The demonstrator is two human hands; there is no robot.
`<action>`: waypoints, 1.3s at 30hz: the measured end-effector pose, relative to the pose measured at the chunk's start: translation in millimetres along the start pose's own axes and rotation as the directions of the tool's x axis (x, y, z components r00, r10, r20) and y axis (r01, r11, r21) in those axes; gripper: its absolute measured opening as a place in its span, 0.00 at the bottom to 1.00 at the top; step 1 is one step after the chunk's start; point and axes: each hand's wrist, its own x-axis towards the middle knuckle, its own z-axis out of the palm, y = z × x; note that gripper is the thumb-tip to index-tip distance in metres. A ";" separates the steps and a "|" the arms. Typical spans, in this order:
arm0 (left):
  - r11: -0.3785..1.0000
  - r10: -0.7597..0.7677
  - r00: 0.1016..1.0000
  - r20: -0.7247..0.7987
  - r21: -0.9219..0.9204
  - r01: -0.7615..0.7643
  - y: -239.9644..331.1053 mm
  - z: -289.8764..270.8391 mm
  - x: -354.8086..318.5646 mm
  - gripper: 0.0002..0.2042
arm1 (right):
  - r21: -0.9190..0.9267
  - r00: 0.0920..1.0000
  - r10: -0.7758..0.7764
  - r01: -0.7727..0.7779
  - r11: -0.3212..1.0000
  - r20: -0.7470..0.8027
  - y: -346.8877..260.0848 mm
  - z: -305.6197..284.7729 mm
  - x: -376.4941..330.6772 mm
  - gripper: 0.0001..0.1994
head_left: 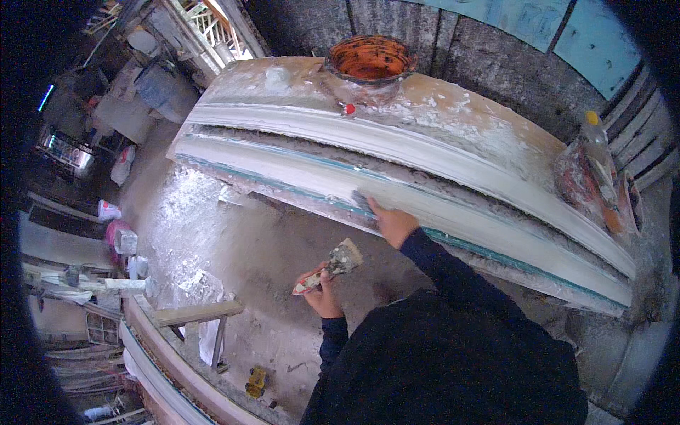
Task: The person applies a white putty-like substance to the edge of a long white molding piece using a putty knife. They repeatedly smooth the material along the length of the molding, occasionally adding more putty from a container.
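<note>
My left hand is closed around the handle of a wide paintbrush. Its bristles are crusted with whitish stuff and point up and to the right, apart from the work. My right hand reaches to the nearer of two long white plaster mouldings, with its fingers at a small grey flat piece against the surface. Whether that piece is a scraper or a pad is too small to tell. Teal edging runs along this moulding. The second white moulding lies beyond it, past a dark gap.
An orange-lined bucket stands on the table behind the mouldings, near a small red object. At the right end is a bottle with a yellow cap. White debris covers the floor at left; a yellow object lies below.
</note>
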 end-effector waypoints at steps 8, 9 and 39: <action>1.000 0.008 0.997 -0.081 0.021 -0.006 2.7 -13.2 -13.0 0.14 | 0.185 0.985 -0.115 0.091 0.979 0.125 53.2 -52.3 -25.1 0.24; 1.000 0.006 0.997 -0.083 0.012 -0.005 0.2 -16.3 -11.7 0.14 | 0.209 0.982 -0.189 0.189 0.959 -0.023 79.9 -55.3 -46.9 0.24; 0.999 0.009 0.997 -0.078 0.051 -0.005 -6.7 -1.2 -22.1 0.16 | -0.041 0.947 0.212 -0.208 0.977 0.240 100.8 -68.5 -122.9 0.26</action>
